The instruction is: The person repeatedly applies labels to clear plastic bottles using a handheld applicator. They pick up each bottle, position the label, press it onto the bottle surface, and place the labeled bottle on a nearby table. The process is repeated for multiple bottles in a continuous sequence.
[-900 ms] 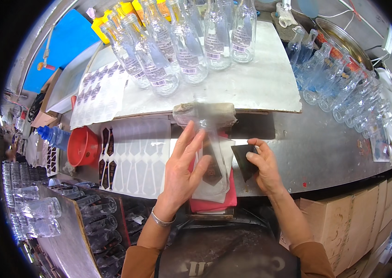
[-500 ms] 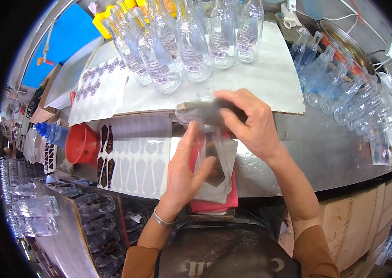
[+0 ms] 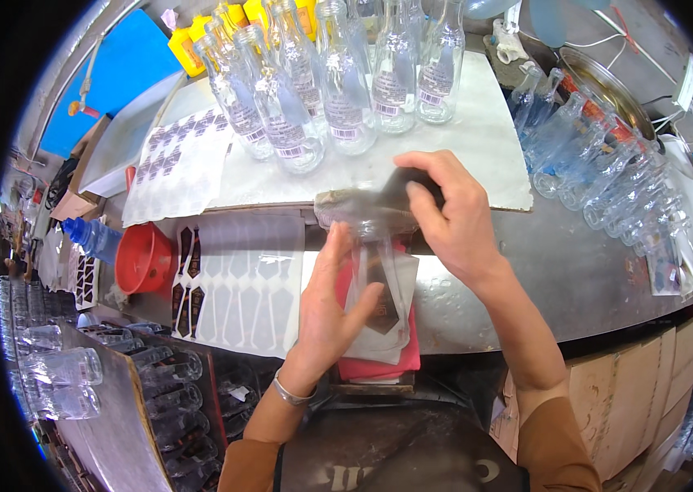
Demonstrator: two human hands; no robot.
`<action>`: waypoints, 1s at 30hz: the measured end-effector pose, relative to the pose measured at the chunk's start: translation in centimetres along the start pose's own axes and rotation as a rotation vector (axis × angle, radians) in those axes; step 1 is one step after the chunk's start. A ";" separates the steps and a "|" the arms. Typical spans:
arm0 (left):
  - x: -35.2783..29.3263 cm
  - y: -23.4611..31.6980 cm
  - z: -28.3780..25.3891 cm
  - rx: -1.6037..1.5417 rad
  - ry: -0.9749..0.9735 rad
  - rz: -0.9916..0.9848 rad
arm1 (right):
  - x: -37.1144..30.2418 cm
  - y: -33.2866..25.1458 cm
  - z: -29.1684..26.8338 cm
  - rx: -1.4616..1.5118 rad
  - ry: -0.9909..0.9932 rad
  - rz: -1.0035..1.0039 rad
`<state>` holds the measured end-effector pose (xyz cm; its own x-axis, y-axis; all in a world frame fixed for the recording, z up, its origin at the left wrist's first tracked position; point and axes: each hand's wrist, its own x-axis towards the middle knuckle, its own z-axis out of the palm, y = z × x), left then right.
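My left hand (image 3: 326, 307) steadies a clear glass bottle (image 3: 401, 283) lying on its side, fingers stretched along its left side and thumb over it. The bottle bears a dark tie-shaped label (image 3: 381, 303). In my right hand (image 3: 453, 213) is a dark, block-like tool (image 3: 414, 187), smeared by motion, gripped between thumb and fingers over the bottle's far end. A greyish padded rest (image 3: 332, 207) shows at that far end. Beneath the bottle lie white paper and a pink-red cloth (image 3: 405, 348).
Labelled glass bottles (image 3: 351, 123) stand on a white board (image 3: 478, 156) ahead. Sheets of dark tie-shaped labels (image 3: 240, 287) and small printed labels (image 3: 174, 176) lie left, near a red cup (image 3: 143, 258). Several clear bottles (image 3: 601, 164) lie at right, above cardboard boxes (image 3: 633, 385).
My right hand and the dark tool have shifted slightly to the right. My left hand stays at the bottle. The whole view has tilted a little.
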<state>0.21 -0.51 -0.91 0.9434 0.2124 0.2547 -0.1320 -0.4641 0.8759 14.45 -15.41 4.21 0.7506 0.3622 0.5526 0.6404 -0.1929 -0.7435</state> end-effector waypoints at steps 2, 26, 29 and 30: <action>0.3 0.2 -0.4 -0.087 -0.006 -0.075 | -1.1 0.6 -0.3 0.164 -0.010 0.202; 4.1 -0.8 -0.2 -0.468 -0.032 -0.542 | -3.6 2.0 1.4 0.170 -0.526 0.585; 4.7 -1.6 -0.2 -0.336 -0.086 -0.467 | -3.4 2.4 1.7 0.084 -0.570 0.548; 4.8 -1.7 -0.1 -0.306 -0.102 -0.441 | -3.3 2.4 1.7 0.056 -0.573 0.537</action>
<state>4.91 1.42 -1.17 0.9521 0.2387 -0.1910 0.2143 -0.0756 0.9738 13.24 -15.57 -0.08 0.7443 0.6492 -0.1567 0.1931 -0.4338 -0.8801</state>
